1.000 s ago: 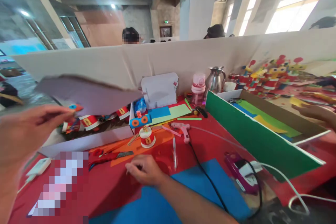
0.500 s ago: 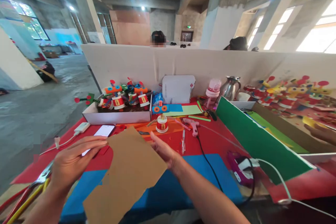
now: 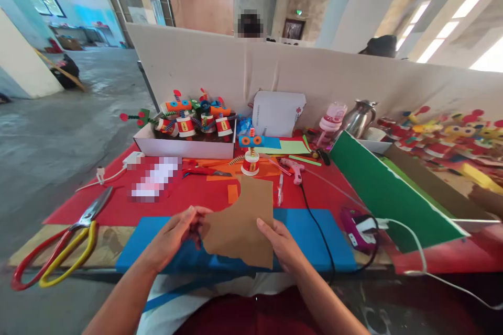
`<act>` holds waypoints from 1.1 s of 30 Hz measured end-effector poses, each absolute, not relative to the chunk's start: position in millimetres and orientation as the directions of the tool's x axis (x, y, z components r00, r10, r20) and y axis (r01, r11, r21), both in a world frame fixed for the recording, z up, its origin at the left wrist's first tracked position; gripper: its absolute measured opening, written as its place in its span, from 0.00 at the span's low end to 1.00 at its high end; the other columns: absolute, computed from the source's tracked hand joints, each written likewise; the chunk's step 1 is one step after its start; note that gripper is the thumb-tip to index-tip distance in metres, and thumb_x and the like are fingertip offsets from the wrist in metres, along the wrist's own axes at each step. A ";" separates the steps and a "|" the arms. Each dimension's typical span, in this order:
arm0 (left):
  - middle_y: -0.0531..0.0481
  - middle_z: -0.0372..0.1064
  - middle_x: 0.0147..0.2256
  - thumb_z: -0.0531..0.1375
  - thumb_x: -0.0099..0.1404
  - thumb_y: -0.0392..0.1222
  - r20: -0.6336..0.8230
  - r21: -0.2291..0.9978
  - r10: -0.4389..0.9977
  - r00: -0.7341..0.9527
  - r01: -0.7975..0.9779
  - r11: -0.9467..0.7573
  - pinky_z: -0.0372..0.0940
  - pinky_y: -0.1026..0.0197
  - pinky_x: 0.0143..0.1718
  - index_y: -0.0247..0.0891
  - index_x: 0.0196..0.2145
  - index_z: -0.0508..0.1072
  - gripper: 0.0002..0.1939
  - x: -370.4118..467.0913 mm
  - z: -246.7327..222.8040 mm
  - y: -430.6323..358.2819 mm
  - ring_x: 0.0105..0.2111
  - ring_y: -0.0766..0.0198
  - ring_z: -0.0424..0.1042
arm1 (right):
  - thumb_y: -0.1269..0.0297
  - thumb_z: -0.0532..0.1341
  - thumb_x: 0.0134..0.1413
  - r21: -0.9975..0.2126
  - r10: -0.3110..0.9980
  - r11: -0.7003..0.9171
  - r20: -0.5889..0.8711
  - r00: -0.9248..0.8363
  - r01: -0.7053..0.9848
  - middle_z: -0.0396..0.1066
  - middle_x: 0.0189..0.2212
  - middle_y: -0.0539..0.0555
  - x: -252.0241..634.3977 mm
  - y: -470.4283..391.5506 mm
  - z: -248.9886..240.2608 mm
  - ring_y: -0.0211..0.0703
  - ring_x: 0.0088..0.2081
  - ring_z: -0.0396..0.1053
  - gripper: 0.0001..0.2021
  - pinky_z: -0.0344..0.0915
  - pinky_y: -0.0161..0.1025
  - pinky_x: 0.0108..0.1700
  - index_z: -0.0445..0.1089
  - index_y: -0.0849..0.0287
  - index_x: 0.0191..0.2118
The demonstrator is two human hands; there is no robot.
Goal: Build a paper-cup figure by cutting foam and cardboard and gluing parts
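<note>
A piece of brown cardboard (image 3: 243,225) with a curved cut-out and a ragged lower edge is held up over the blue sheet (image 3: 310,230). My left hand (image 3: 175,233) pinches its left corner between the fingers. On the opposite edge, my right hand (image 3: 281,241) grips it with the thumb on the front. Just behind the cardboard stands a small red and white cup figure (image 3: 250,164) with a blue head and orange eyes. Red-handled scissors (image 3: 204,172) and a pink glue gun (image 3: 294,170) lie to either side of that figure.
Large shears (image 3: 84,225) with red and yellow handles lie at the left. A white box (image 3: 184,149) of figures stands behind. At the right are a purple power socket (image 3: 356,233) and a green panel (image 3: 389,193).
The cardboard has turned and sits flatter between my hands, farther from the camera. My left hand has moved right, off the phone area. The view has tilted down, showing the shears fully.
</note>
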State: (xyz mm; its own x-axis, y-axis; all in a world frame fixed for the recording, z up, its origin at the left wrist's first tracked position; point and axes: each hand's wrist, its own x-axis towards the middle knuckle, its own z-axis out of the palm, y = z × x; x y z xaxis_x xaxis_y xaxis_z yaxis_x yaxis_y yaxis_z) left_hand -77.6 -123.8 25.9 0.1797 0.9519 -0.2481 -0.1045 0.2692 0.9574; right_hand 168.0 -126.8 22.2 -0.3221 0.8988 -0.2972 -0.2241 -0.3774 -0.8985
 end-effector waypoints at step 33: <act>0.52 0.74 0.28 0.69 0.48 0.46 -0.392 0.892 0.916 0.087 -0.209 0.401 0.65 0.66 0.25 0.38 0.39 0.71 0.21 -62.9 13.6 -134.4 0.25 0.64 0.72 | 0.63 0.50 0.63 -0.171 0.951 0.177 0.283 -0.124 0.969 0.67 0.55 0.66 247.3 -67.4 -2.9 0.57 0.55 0.64 0.18 0.58 0.54 0.57 0.72 0.64 0.50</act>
